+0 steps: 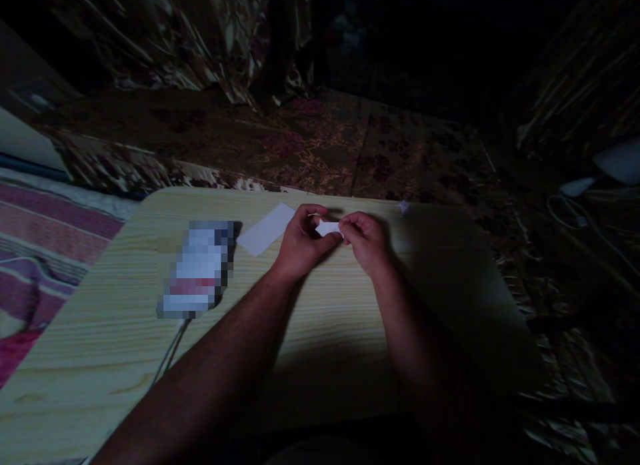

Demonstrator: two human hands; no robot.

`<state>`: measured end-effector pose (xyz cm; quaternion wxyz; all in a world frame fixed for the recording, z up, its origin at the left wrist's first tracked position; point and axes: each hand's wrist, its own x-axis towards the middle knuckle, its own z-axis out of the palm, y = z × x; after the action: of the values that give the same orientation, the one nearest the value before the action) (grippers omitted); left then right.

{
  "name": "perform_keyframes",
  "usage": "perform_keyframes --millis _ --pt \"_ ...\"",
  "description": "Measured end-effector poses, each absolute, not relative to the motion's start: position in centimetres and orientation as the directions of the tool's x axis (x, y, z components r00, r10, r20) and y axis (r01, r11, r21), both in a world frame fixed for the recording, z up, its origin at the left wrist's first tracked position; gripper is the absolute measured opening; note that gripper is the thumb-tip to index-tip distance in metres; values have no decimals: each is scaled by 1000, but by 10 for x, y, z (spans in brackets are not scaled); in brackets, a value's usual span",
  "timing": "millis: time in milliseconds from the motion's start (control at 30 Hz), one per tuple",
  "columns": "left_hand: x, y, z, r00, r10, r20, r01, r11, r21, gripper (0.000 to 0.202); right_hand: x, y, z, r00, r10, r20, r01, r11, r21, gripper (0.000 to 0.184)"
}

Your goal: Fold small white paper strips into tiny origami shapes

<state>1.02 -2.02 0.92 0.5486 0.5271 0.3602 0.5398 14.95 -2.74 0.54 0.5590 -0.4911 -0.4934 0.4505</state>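
Head view: A small white paper (328, 229) sits between left hand (301, 243) and right hand (368, 241), both pinching it. The desk (335, 318) lies below.

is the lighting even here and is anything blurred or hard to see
In the head view, lighting is dim and uneven: the wooden table is lighter leftward, sinking into shadow rightward; in the head view, a phone-like device is pixelated; in the head view, the left hand, right hand and white paper look slightly soft.
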Motion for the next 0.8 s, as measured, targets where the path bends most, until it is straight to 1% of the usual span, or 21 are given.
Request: perform_keyframes --millis 67,167,267,467,667,800 --pt "11 -22 13 158 975 156 -248 -113 962 59 150 -28 7 118 988 103 -30 107 -994 17" --pt "12 -23 16 175 977 124 -287 -70 955 62 150 -28 7 118 986 116 -48 122 -991 18" --pt "11 -22 14 161 981 106 -304 -53 951 60 150 -28 5 103 987 125 -67 132 -989 17" --pt "7 -18 8 55 992 116 -343 -91 935 52 149 -28 3 37 992 119 -73 122 -990 12" --pt "8 -18 10 51 991 121 -342 -97 935 47 148 -30 6 14 992 125 -4 125 -992 13" --pt "7 -19 11 70 991 117 -353 -85 932 44 151 -28 3 13 990 137 -33 137 -990 15"
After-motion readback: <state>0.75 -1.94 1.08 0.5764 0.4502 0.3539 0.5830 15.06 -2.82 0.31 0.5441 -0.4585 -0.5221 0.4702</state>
